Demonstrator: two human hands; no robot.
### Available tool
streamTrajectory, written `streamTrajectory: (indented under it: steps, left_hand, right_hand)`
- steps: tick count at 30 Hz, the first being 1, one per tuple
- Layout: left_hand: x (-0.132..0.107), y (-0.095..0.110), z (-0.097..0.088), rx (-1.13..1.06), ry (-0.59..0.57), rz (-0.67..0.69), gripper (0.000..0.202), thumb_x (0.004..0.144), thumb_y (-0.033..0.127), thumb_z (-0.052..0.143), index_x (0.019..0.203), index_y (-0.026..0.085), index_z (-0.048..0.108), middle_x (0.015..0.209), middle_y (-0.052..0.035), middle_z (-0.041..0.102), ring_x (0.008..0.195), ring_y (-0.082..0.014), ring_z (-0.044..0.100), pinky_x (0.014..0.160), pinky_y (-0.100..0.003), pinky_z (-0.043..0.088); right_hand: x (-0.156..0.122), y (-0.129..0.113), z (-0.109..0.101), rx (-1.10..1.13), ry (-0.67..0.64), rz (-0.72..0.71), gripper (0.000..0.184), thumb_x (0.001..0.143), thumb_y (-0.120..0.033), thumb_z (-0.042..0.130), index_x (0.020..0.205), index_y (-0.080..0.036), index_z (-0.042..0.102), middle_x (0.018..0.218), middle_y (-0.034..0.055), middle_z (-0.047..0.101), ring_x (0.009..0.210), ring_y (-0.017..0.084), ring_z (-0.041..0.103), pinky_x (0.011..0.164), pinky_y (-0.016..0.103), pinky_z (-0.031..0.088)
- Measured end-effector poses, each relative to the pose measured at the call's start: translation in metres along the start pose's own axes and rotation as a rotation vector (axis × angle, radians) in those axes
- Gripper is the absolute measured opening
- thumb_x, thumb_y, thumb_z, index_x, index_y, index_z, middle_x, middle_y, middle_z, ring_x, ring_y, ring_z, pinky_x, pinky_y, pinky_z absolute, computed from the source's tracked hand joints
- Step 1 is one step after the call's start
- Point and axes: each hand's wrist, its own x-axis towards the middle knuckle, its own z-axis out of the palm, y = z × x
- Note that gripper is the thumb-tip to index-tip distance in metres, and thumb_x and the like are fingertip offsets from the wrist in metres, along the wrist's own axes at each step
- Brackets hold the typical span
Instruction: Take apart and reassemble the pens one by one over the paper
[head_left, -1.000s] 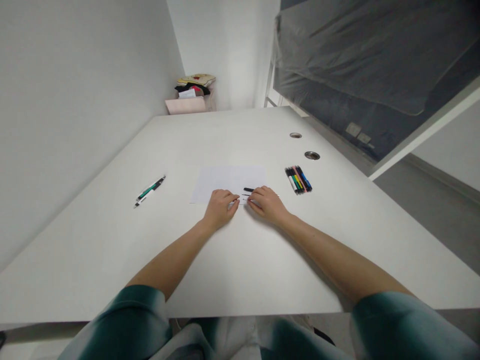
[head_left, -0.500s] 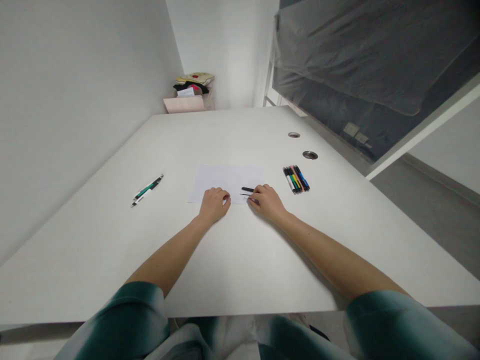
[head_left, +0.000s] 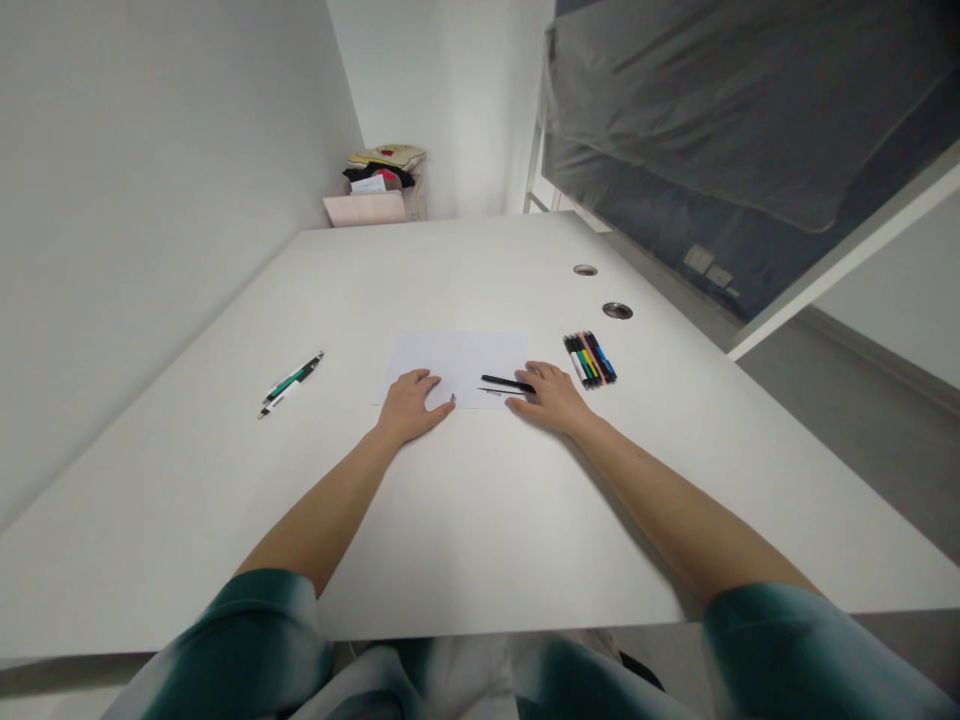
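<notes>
A white sheet of paper (head_left: 457, 355) lies on the white table (head_left: 480, 500). My left hand (head_left: 409, 405) rests flat on the sheet's near left corner, fingers spread, holding nothing. My right hand (head_left: 551, 395) lies at the sheet's near right corner, fingers stretched out beside a black pen (head_left: 506, 381) and a thin dark refill (head_left: 499, 392) that rest on the paper. A tiny dark piece (head_left: 453, 398) sits by my left fingertips.
A bundle of coloured markers (head_left: 590, 359) lies right of the paper. Two pens (head_left: 290, 384) lie to the left. Two round cable holes (head_left: 616, 310) sit further back. A pink box with clutter (head_left: 373, 195) stands beyond the table's far edge.
Both hands were pinched together over the small pen parts. They have moved apart and flattened, leaving the pen and refill on the paper.
</notes>
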Motion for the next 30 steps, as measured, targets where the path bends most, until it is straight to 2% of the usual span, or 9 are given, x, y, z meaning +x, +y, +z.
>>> streamTrajectory:
  steps: [4,17,26,30]
  left_hand:
    - [0.0007,-0.0002,0.0026,-0.004,-0.04,-0.036,0.053,0.081,0.056,0.061,0.118,0.019,0.065,0.13,-0.0145,0.059,0.12,-0.0329,0.054,0.102,-0.049,0.044]
    - [0.0009,0.0032,-0.0006,0.001,-0.069,-0.072,0.055,0.081,0.056,0.061,0.12,0.018,0.064,0.132,-0.0145,0.057,0.123,-0.0329,0.052,0.105,-0.049,0.042]
    - [0.0007,0.0016,0.0009,-0.008,-0.038,-0.049,0.052,0.079,0.056,0.063,0.117,0.02,0.065,0.13,-0.0141,0.059,0.119,-0.0337,0.053,0.102,-0.05,0.044]
    - [-0.0012,0.0059,-0.0038,0.002,-0.009,-0.044,0.052,0.08,0.054,0.062,0.118,0.019,0.063,0.129,-0.0148,0.059,0.119,-0.0339,0.053,0.101,-0.051,0.044]
  right_hand:
    - [0.0002,-0.0003,0.001,-0.01,-0.053,0.02,0.053,0.083,-0.052,0.059,0.125,-0.02,0.063,0.137,0.0161,0.053,0.128,0.035,0.045,0.103,0.051,0.038]
    - [0.0017,0.0031,0.0042,-0.007,-0.029,0.023,0.052,0.083,-0.05,0.059,0.125,-0.02,0.063,0.136,0.0167,0.054,0.126,0.036,0.046,0.102,0.054,0.039]
    - [0.0017,0.002,0.0019,-0.005,-0.073,0.038,0.055,0.083,-0.051,0.057,0.128,-0.019,0.06,0.141,0.0162,0.051,0.129,0.037,0.043,0.103,0.054,0.036]
    - [0.0007,0.0002,0.0007,0.02,-0.024,0.018,0.054,0.083,-0.05,0.058,0.127,-0.018,0.061,0.14,0.0173,0.05,0.129,0.036,0.042,0.103,0.052,0.037]
